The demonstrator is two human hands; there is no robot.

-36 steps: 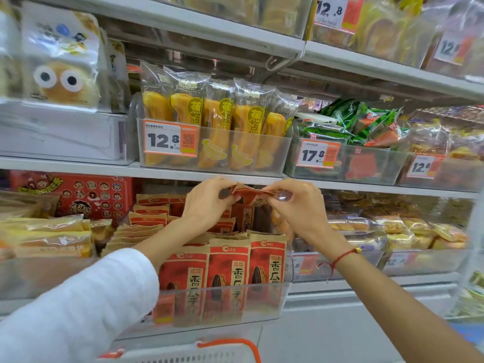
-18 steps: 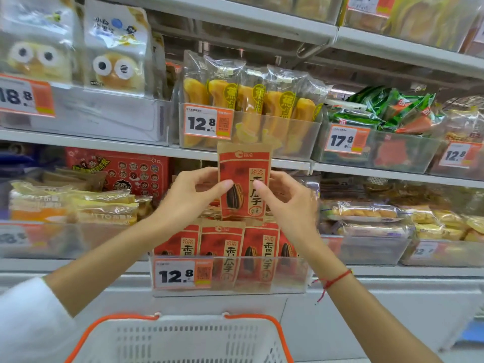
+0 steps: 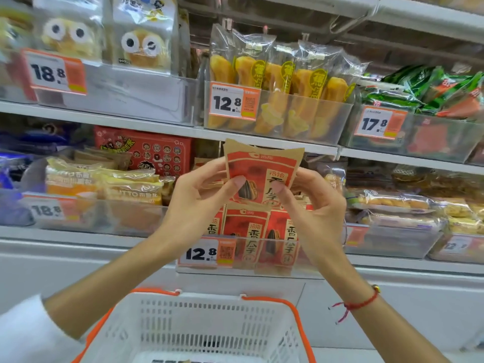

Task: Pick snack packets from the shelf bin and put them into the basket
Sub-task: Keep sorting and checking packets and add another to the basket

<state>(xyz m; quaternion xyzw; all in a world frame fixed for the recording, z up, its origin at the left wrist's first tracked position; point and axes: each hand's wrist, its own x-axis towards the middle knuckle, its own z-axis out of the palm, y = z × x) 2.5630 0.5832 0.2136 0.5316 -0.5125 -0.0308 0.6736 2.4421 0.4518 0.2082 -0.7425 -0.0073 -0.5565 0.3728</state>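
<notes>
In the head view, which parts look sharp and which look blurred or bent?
Head view: the held packet and the 12.8 price tag read sharp; the left bins and white sleeve smear at the edge; shelf rails slant and bow from the wide lens; lighting is even, without hard shadows.

Red-and-kraft snack packet [image 3: 259, 174] upright, bowed, above clear shelf bin [image 3: 301, 258] holding more such packets upright; white orange-rimmed basket [image 3: 199, 328] below, dark-printed item partly visible inside.
</notes>
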